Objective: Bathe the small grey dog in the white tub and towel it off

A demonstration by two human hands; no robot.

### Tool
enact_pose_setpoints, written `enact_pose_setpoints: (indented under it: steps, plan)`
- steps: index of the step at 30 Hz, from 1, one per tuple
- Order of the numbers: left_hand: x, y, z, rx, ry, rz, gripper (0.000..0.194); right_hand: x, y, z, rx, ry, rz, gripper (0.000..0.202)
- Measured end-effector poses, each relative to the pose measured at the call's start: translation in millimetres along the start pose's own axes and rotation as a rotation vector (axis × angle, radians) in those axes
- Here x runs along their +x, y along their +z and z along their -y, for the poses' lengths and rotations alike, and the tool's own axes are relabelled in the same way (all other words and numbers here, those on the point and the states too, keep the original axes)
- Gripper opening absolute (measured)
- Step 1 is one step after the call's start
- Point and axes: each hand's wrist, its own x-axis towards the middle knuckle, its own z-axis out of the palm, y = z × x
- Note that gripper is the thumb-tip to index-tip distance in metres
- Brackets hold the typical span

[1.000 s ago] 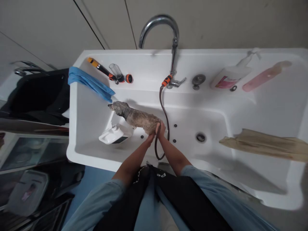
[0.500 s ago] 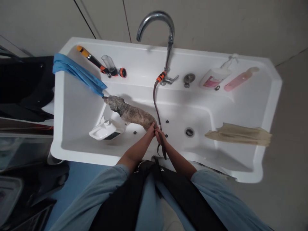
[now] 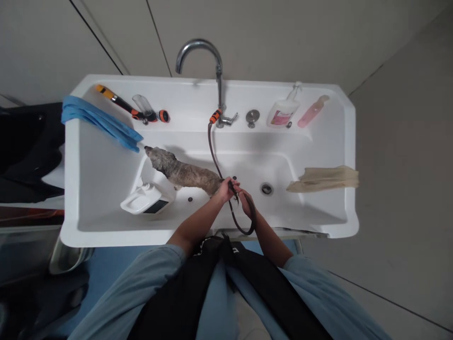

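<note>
White moulded plastic grooming tub (image 3: 106, 189) against a beige wall. Small wet grey-brown dog (image 3: 184, 171) stands inside; left hand (image 3: 225, 189) grips its rump, right hand (image 3: 247, 202) closed around the looped dark rubber hose (image 3: 213, 158).

I see a white tub (image 3: 329, 141) holding a dog (image 3: 184, 172) in mottled grey and brown (wet-looking coat), a dark brown hose (image 3: 212, 151) with an orange coupling, a blue towel (image 3: 97, 118), a tan cloth (image 3: 323, 178), a pink bottle (image 3: 313, 111), a white jug (image 3: 143, 200) with a black label, and my light blue sleeves.
</note>
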Motion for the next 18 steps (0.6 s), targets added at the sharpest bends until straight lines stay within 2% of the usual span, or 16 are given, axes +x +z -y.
enact_pose_setpoints:
  steps: [2, 6, 8, 10, 13, 16, 18]
  plan:
    - [-7, 10.3, 10, 0.102, -0.029, 0.047, 0.034, -2, -8, 3, -0.017, -0.042, -0.015, 0.088]
    - [-13, 29.2, 33, 0.318, 0.021, 0.146, 0.026, -9, -30, 4, -0.084, -0.127, -0.035, 0.084]
    - [-12, 32.7, 39, 0.492, 0.025, 0.142, 0.022, -14, -43, 1, -0.106, -0.113, -0.031, 0.076]
    - [-8, 28.1, 39, 0.727, 0.055, 0.070, 0.023, -15, -52, -3, -0.138, -0.029, -0.039, 0.065]
    - [-5, 2.7, 25, 1.004, 0.167, -0.142, 0.032, 7, -53, -7, -0.182, 0.099, -0.078, 0.049]
    - [-12, -39.2, 5, 1.089, 0.255, -0.312, 0.037, 62, -38, 2, -0.161, 0.112, -0.125, 0.050]
    - [-23, -69.4, -4, 1.149, 0.282, -0.348, 0.035, 105, -28, 16, -0.156, 0.055, -0.154, 0.056]
